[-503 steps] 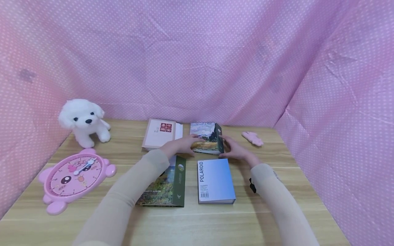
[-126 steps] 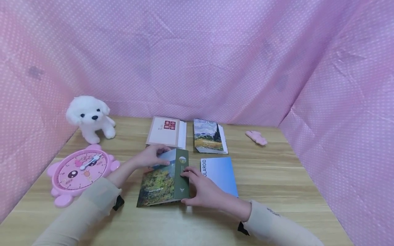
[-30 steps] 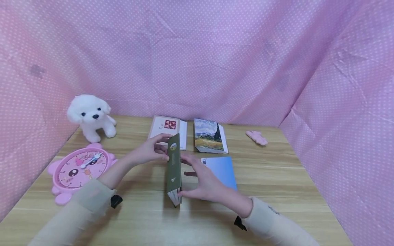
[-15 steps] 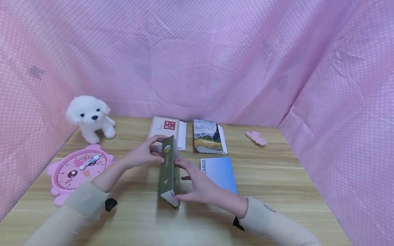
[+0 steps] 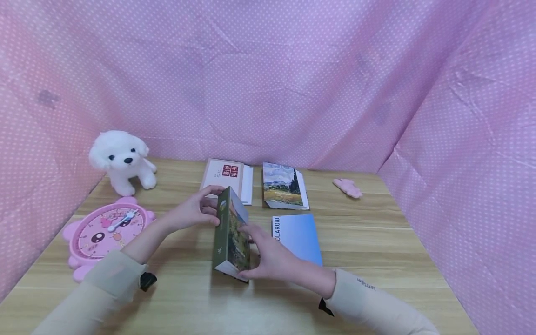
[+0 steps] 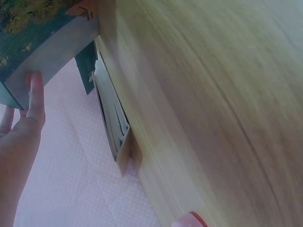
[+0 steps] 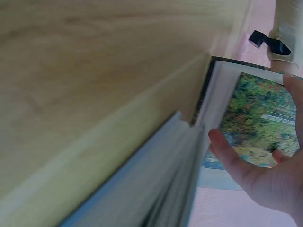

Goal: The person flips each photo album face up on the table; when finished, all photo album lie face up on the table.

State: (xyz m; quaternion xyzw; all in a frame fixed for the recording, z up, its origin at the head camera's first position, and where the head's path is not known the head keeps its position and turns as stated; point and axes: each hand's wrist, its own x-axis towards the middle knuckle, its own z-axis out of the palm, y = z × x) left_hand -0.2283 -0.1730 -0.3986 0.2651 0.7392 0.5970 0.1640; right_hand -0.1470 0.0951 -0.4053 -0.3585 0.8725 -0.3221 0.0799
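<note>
A photo album (image 5: 237, 242) with a green spine and a painted garden cover stands tilted on the table. Its spine is on the left and its cover faces up to the right. My left hand (image 5: 190, 213) grips the far end by the spine; in the left wrist view a finger (image 6: 36, 97) lies against the album's end. From the right, my right hand (image 5: 276, 256) holds the cover side, thumb at the near corner. In the right wrist view the thumb and fingers are spread at the cover (image 7: 246, 113). Part of each hand's fingers is hidden.
A blue Polaroid album (image 5: 297, 237) lies beside my right hand. Behind are a cream album (image 5: 219, 179) with red characters and a landscape-painted album (image 5: 282, 184). A pink clock (image 5: 109, 230) and white plush dog (image 5: 119, 160) stand left, a pink item (image 5: 347, 187) right.
Earlier the landscape album was handled; its spine now faces left. The garden album, lying flat with its spine right, was raised on edge and is now leaning over with its spine left.
</note>
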